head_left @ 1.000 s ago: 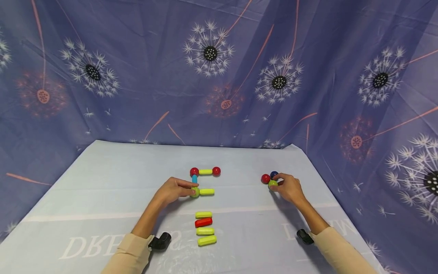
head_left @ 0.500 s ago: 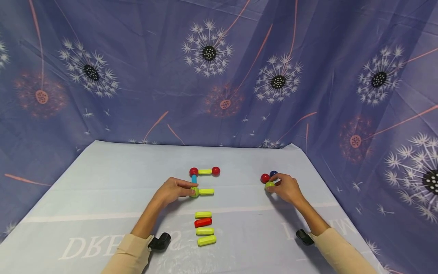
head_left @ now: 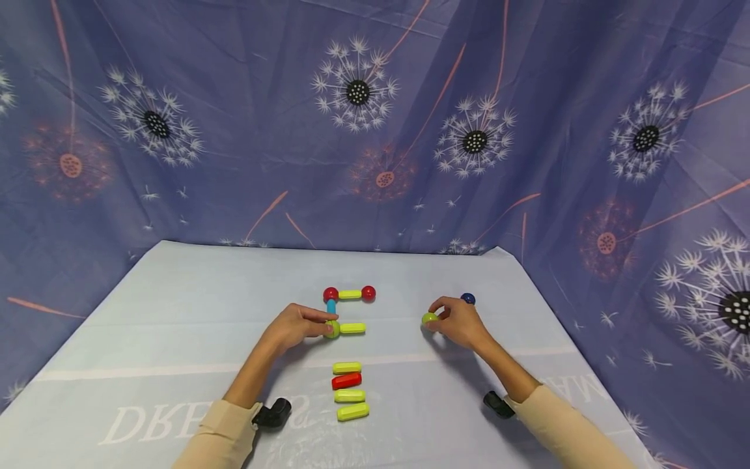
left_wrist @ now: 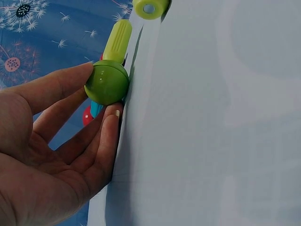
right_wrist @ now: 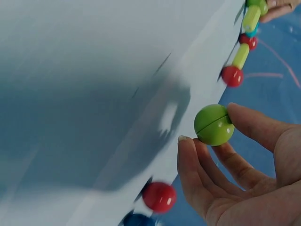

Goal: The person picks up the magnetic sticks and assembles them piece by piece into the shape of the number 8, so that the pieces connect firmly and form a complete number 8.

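My left hand [head_left: 297, 324] pinches a green ball [left_wrist: 106, 84] between thumb and fingers. From that ball a yellow-green rod [head_left: 353, 328] points right and a blue rod [head_left: 331, 307] runs back to a red ball [head_left: 331, 295]. Another yellow-green rod [head_left: 350, 294] links it to a second red ball [head_left: 368, 292]. To the right, my right hand [head_left: 459, 322] holds a loose green ball [right_wrist: 214, 125] between thumb and fingertips. Behind this hand lie a dark blue ball [head_left: 468, 298] and a red ball [right_wrist: 159, 197], the red one hidden in the head view.
In front of the joined pieces, several short rods lie in a column on the white-covered table [head_left: 234, 273]: a red rod [head_left: 347, 381] among yellow-green rods [head_left: 349, 396]. A blue dandelion-print curtain [head_left: 263, 130] hangs behind the table and along its right side.
My right hand has moved left with the green ball, away from the red and dark blue balls. My left hand stays on its green ball.
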{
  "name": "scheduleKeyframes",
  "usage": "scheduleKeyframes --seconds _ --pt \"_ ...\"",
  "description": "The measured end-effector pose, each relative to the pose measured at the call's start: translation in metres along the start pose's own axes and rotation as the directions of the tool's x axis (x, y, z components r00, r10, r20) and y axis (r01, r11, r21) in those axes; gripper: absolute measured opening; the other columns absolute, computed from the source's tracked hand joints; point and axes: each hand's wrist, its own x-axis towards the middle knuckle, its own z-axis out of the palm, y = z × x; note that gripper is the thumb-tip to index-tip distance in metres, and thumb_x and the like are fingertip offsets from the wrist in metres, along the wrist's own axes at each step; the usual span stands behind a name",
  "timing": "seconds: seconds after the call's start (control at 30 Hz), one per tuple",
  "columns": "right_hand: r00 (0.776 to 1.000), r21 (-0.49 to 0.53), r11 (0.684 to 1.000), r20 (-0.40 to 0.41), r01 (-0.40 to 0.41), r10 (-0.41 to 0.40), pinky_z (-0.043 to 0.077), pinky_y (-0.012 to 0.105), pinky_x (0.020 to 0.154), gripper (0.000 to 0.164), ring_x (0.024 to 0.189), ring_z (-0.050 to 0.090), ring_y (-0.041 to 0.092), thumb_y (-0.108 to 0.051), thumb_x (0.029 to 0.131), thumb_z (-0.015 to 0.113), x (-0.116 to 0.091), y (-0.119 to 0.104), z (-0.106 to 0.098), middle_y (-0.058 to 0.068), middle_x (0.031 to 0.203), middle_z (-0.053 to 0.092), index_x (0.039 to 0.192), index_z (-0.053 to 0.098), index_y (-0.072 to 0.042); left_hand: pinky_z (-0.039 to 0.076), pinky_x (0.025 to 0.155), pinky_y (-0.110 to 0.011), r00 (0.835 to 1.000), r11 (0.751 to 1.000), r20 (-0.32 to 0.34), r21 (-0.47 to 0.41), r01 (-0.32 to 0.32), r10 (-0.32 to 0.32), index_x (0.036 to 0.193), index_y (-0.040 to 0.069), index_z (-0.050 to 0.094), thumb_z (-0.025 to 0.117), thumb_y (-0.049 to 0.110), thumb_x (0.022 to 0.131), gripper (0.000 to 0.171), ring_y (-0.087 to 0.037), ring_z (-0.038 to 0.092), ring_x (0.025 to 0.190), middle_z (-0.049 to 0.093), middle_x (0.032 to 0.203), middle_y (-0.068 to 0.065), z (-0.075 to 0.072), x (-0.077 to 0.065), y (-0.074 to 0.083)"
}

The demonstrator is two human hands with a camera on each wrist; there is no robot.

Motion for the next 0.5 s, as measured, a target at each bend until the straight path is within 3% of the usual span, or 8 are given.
scheduleKeyframes --seconds 0.5 --pt "0.998 0.047 0.998 0.051 0.030 -0.032 0.048 0.031 0.067 0.023 0.078 0.065 0.016 -0.019 0.081 0.085 0.011 -0.037 0.040 0.002 0.086 0.074 0.101 0.074 -0.015 0.050 0.090 -0.041 1.000 0.999 0.005 0.038 -0.015 0.015 0.115 0.018 0.080 0.081 0.027 0.086 0.031 -0.017 0.065 0.104 0.077 0.111 0.001 -0.001 0.002 -0.001"
